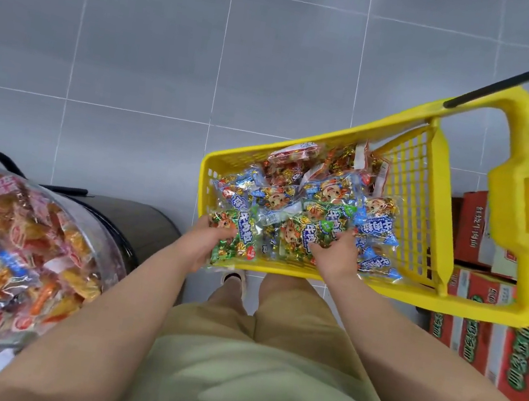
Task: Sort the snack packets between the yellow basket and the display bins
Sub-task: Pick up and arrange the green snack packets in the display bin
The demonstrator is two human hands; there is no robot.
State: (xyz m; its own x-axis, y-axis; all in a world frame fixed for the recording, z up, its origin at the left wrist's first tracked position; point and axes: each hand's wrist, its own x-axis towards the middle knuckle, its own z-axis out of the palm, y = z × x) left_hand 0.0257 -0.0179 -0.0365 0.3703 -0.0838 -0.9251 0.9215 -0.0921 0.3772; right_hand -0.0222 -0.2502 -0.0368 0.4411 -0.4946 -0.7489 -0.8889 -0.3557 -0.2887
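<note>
left grip point(211, 244) holds green packet point(238, 243) at yellow basket point(280, 267) near rim; right grip point(337, 254) holds packets point(315, 232) inside

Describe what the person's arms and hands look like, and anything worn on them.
Both arms are bare from the hands up to the frame edge; no sleeves show. The left hand and right hand wear no gloves, and no ring, watch or bracelet is visible. No markings show on either forearm.

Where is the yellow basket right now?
Head view, right of centre: the yellow basket is just ahead of the person's legs, with stacked red cartons on its right.
</note>
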